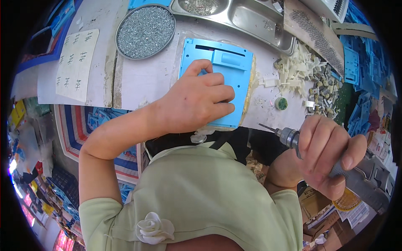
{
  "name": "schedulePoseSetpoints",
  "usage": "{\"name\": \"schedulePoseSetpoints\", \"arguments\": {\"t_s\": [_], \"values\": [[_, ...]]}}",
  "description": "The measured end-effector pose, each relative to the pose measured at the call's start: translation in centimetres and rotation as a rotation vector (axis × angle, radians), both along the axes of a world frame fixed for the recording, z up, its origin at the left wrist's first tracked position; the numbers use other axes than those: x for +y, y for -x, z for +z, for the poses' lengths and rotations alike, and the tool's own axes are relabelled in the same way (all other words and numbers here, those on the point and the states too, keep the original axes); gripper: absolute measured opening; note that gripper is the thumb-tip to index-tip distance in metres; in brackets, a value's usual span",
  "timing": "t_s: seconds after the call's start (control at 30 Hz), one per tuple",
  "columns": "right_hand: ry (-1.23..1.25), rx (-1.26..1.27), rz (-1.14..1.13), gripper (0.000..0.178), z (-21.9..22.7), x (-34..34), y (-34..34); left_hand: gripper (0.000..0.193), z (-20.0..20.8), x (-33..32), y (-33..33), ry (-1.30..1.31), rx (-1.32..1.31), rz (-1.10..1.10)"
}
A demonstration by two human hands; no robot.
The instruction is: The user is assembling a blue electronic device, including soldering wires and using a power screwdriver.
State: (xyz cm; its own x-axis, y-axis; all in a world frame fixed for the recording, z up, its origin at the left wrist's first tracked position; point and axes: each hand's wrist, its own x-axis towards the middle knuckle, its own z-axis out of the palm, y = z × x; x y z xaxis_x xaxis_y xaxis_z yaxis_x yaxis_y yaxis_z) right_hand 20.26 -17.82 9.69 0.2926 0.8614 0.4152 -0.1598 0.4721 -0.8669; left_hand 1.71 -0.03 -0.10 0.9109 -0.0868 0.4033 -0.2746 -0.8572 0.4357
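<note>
Blue panel [235,76] lies on a pad [253,69] on the table [144,81], upper ctr of frame. L hand [199,98] is on the panel, fingers bent; can't tell if they pinch anything. R hand [324,154], right of frame, has fingers wrapped round the driver [289,137], bit pointing left, apart from the panel. Step in hand: prob. prepping for fastening. Next move prob. calls for lining up bit w/ a hole, panel kept steady.
</note>
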Motion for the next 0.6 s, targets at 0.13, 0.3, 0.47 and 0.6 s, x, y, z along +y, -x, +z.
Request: {"name": "schedulePoseSetpoints", "arguments": {"t_s": [0.13,0.3,0.47,0.6], "values": [[-0.001,-0.009,-0.057,0.028,-0.2,0.0,0.2,0.021,0.5,0.4,-0.6,-0.061,-0.010,-0.103],[-0.001,-0.027,-0.059,0.028,-0.1,0.0,0.2,0.024,0.9,0.7,-1.3,-0.141,0.015,-0.219],[-0.001,-0.043,-0.051,0.029,-0.1,-0.4,0.0,0.005,1.0,5.0,-1.3,-0.025,-0.236,0.136],[-0.002,-0.032,-0.066,0.030,-0.3,0.0,0.1,0.012,0.2,13.3,2.6,-0.155,0.005,0.740]]}}
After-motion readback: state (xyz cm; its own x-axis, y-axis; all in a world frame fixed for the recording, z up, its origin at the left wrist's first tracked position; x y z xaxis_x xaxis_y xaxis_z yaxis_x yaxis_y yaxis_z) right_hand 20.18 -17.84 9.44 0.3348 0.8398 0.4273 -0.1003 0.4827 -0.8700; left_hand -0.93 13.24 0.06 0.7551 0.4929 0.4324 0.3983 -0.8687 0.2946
